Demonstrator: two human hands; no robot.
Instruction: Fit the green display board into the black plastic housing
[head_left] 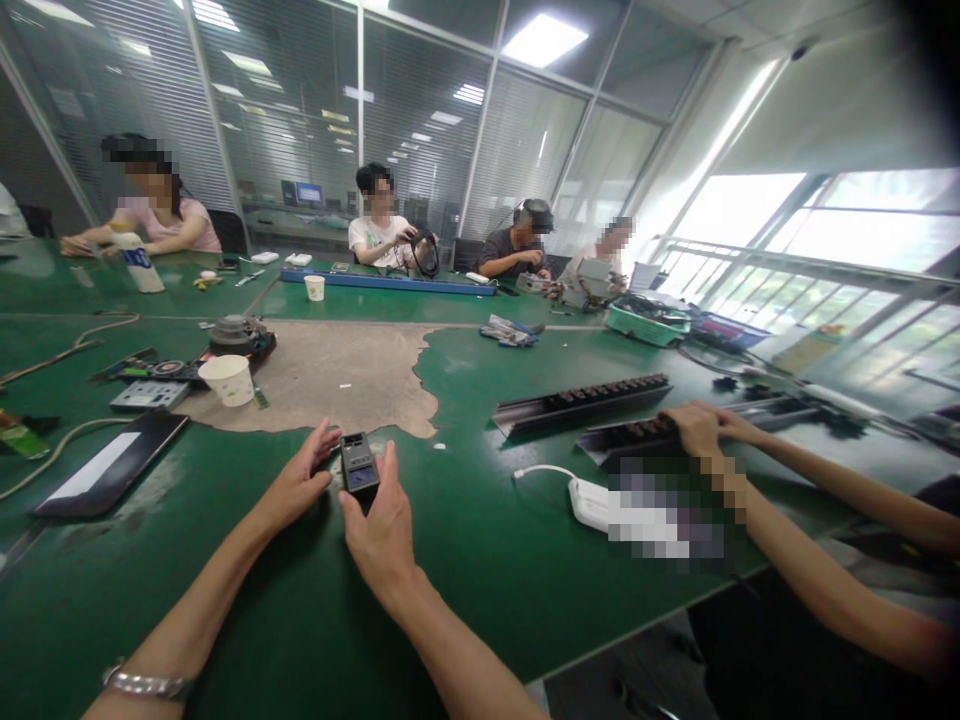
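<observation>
A small black box-shaped device [360, 474] with a little screen on its upper face is in front of me, just above or on the green table; I cannot tell which. My right hand [384, 535] grips its near end, thumb on the left side and fingers along the right. Close by its left side is my left hand [300, 478], fingers stretched out and thumb apart, holding nothing. A bracelet [146, 684] circles my left wrist. Just beyond the device lies a brown, ragged-edged sheet [352, 375].
Left of the sheet are a paper cup [227, 380], electronic parts [240, 335] and a dark flat panel [112, 465]. At right, another person's hands [697, 428] touch a long black slotted rail [630, 438]. A white device with a cable [592, 505] lies nearer. Several people sit opposite.
</observation>
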